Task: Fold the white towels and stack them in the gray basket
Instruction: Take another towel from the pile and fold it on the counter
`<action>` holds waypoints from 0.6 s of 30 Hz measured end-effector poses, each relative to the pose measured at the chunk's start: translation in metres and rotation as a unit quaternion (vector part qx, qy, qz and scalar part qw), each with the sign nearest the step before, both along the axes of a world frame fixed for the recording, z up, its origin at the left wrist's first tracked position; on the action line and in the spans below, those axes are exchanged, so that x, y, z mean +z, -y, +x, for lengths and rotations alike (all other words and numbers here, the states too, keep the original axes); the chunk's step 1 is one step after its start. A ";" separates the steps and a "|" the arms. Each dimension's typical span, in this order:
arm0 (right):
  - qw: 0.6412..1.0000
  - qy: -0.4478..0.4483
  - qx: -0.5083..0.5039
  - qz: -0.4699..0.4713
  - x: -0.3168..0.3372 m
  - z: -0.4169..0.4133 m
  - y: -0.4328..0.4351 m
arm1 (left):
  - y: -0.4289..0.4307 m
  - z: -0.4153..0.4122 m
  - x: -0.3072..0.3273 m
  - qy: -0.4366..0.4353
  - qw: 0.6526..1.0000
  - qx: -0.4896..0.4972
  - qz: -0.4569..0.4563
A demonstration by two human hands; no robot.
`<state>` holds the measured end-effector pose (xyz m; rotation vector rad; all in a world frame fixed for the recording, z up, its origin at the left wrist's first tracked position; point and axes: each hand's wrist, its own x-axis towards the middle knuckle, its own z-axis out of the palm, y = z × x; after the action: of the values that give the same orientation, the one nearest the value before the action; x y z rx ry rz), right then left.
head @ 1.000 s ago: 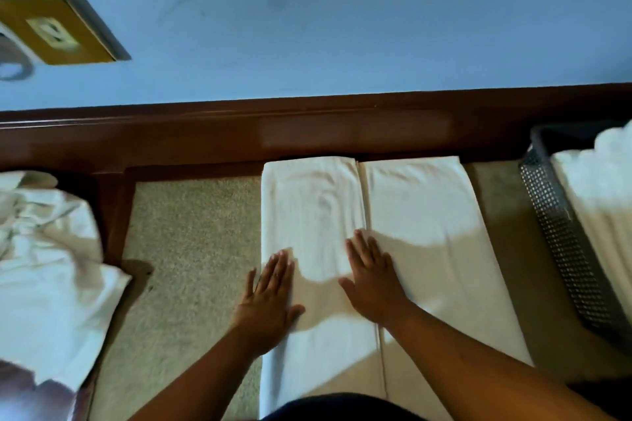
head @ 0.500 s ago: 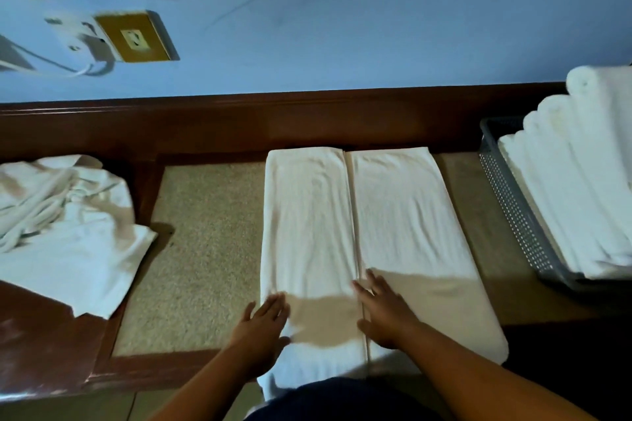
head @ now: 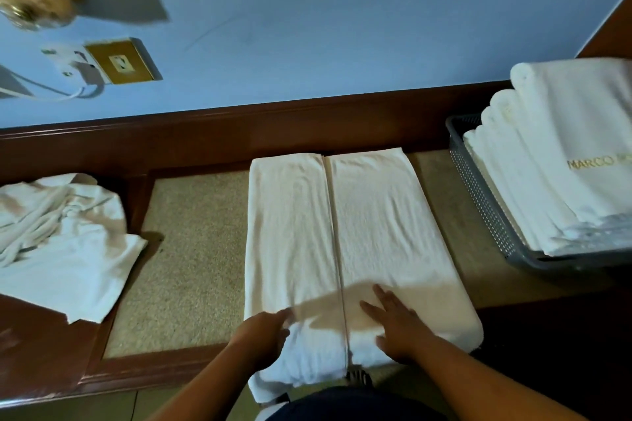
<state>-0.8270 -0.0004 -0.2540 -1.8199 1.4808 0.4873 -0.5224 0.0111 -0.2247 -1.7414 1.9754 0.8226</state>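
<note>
Lying flat along the middle of the beige tabletop [head: 191, 249], the white towel [head: 376, 215] has its two long sides folded in so that they meet at a seam down its centre. Its far end touches the dark wooden rail [head: 239, 130] under the blue wall [head: 342, 27], and its near end hangs a little over the table's front edge, against the person's dark clothing [head: 342, 403].

The right hand [head: 400, 328] lies on the right flap near the front, fingers straight and spread. The left hand [head: 263, 335] rests on the left flap at the towel's outer edge with its fingers bent; whether they pinch the cloth cannot be told.

To the right, the gray basket [head: 478, 188] stands just beside the towel with a strip of bare table between them. It holds a stack of folded towels [head: 564, 133] that rises well above its rim, and the top one bears gold lettering. To the left, a crumpled heap of white cloth [head: 61, 236] lies partly on the wooden frame [head: 136, 372], well apart from the towel, with open beige surface between. A brass outlet [head: 121, 61] with a white plug [head: 73, 67] sits on the wall above the heap.

Counted: one flat towel, one heap, one basket, at least four folded edges in the stack, two hands.
</note>
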 end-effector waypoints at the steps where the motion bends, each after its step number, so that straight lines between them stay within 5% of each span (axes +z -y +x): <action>1: 1.000 -0.002 -0.004 0.003 0.002 -0.009 0.000 | 0.003 -0.003 -0.002 0.006 1.000 -0.006 -0.005; 9: 0.998 -0.029 -0.062 -0.006 0.001 -0.062 0.009 | 0.033 -0.033 -0.002 0.098 0.989 -0.111 0.029; 18: 0.984 -0.047 -0.153 -0.071 -0.017 -0.105 0.018 | 0.040 -0.054 -0.004 0.121 0.991 -0.052 0.024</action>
<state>-0.9317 -0.0184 -0.2713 -1.6517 1.8640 0.3255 -0.5766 -0.0286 -0.2290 -1.6122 1.8517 0.5879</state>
